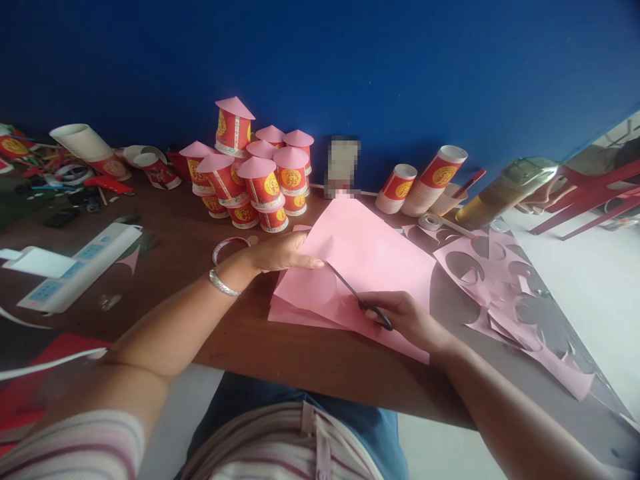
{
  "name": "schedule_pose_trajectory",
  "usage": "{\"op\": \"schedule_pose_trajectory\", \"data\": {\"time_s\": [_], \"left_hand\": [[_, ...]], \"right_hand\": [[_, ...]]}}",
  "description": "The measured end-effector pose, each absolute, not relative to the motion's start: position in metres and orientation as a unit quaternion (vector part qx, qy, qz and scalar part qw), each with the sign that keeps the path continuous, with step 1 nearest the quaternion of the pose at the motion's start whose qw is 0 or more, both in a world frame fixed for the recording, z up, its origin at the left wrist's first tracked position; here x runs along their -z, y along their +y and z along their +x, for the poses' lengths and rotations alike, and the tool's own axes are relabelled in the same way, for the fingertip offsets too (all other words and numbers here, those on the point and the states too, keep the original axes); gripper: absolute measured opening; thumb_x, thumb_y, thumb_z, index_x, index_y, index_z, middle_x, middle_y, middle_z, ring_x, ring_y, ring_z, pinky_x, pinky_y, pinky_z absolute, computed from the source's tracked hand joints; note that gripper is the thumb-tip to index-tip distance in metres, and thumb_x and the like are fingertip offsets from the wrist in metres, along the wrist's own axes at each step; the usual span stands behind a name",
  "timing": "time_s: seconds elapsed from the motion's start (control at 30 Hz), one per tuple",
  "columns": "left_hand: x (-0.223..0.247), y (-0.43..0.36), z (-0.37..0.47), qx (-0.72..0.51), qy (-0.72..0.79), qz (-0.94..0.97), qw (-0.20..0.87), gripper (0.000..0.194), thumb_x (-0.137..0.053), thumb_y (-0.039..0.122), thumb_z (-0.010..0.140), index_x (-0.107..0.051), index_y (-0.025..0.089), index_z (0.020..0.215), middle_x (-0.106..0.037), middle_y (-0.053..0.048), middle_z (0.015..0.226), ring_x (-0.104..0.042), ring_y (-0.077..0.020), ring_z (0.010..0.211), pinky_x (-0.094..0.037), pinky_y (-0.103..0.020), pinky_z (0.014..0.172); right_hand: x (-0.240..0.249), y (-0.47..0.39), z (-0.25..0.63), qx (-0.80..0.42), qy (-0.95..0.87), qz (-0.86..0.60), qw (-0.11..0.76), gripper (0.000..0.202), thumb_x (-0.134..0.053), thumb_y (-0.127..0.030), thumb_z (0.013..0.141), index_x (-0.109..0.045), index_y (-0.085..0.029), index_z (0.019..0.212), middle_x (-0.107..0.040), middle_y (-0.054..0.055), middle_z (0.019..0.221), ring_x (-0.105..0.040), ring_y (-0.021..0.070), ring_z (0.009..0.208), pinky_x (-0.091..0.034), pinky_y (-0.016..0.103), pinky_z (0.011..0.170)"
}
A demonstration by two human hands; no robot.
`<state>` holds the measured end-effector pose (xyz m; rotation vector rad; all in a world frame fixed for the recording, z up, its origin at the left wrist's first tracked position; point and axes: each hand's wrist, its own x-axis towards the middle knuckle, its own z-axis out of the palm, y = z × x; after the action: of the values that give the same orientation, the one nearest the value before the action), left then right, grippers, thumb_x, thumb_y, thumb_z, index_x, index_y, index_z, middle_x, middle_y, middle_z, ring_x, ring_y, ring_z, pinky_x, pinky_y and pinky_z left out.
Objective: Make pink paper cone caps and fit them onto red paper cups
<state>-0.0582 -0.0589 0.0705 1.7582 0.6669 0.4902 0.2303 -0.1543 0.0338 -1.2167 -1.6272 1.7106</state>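
Note:
My left hand (pixel 287 253) grips the left edge of a pink paper sheet (pixel 370 240), its thumb on top and its other fingers hidden underneath. In my right hand (pixel 400 313) is a pair of dark scissors (pixel 350 285), the fingers wrapped round the handles. The blades point up and left across the paper, their tip close to my left thumb. Whether the blades are apart I cannot tell. More pink sheets (pixel 300 317) lie below the held one on the brown table (pixel 240 340).
Red paper cups with pink cone tops (pixel 260 180) stand stacked behind my left hand. Pink offcuts (pixel 515 300) cover the table's right side. Nested cups (pixel 435 177), a tape roll (pixel 429 221) and a gold-coloured bottle (pixel 505 190) stand back right. A power strip (pixel 85 263) lies left.

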Motion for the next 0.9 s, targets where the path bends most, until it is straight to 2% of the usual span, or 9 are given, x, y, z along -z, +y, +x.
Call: {"op": "schedule_pose_trajectory", "data": {"time_s": [0.23, 0.4, 0.63, 0.77, 0.9], "left_hand": [[-0.075, -0.061, -0.057, -0.177, 0.300, 0.780, 0.519, 0.041, -0.072, 0.042, 0.085, -0.070, 0.019, 0.118, -0.076, -0.005, 0.105, -0.069, -0.0290, 0.112, -0.056, -0.035, 0.097], [-0.080, -0.063, -0.055, -0.153, 0.317, 0.797, 0.491, 0.040, -0.072, 0.043, 0.085, -0.070, 0.017, 0.115, -0.076, -0.003, 0.098, -0.070, -0.0273, 0.103, -0.056, -0.034, 0.095], [-0.078, -0.064, -0.056, -0.200, 0.321, 0.751, 0.542, 0.037, -0.081, 0.040, 0.075, -0.073, 0.019, 0.105, -0.076, -0.005, 0.095, -0.070, -0.0302, 0.107, -0.057, -0.034, 0.090], [-0.072, -0.067, -0.053, -0.252, 0.338, 0.695, 0.583, 0.043, -0.085, 0.034, 0.070, -0.073, 0.020, 0.109, -0.076, -0.005, 0.097, -0.069, -0.0282, 0.104, -0.058, -0.035, 0.088], [-0.064, -0.070, -0.048, -0.290, 0.360, 0.635, 0.619, 0.043, -0.083, 0.033, 0.075, -0.071, 0.022, 0.115, -0.075, -0.003, 0.102, -0.069, -0.0229, 0.100, -0.058, -0.032, 0.085]], "right_hand": [[-0.033, -0.155, 0.230, -0.634, -0.591, -0.442, 0.232, 0.048, -0.074, -0.051, 0.084, -0.080, -0.016, 0.116, -0.064, 0.003, 0.080, -0.052, 0.0125, 0.067, -0.052, 0.029, 0.062], [-0.034, -0.155, 0.230, -0.630, -0.603, -0.436, 0.223, 0.047, -0.071, -0.050, 0.086, -0.079, -0.017, 0.119, -0.063, 0.002, 0.077, -0.053, 0.0130, 0.067, -0.054, 0.029, 0.063], [-0.038, -0.155, 0.230, -0.624, -0.608, -0.435, 0.227, 0.047, -0.073, -0.053, 0.086, -0.080, -0.017, 0.115, -0.063, 0.002, 0.073, -0.054, 0.0136, 0.065, -0.054, 0.030, 0.062], [-0.039, -0.155, 0.231, -0.603, -0.602, -0.447, 0.273, 0.052, -0.072, -0.057, 0.087, -0.078, -0.014, 0.116, -0.059, 0.001, 0.066, -0.055, 0.0142, 0.060, -0.054, 0.032, 0.061], [-0.034, -0.153, 0.233, -0.579, -0.591, -0.447, 0.340, 0.055, -0.072, -0.058, 0.088, -0.076, -0.015, 0.122, -0.061, 0.001, 0.071, -0.057, 0.0139, 0.060, -0.055, 0.032, 0.061]]}}
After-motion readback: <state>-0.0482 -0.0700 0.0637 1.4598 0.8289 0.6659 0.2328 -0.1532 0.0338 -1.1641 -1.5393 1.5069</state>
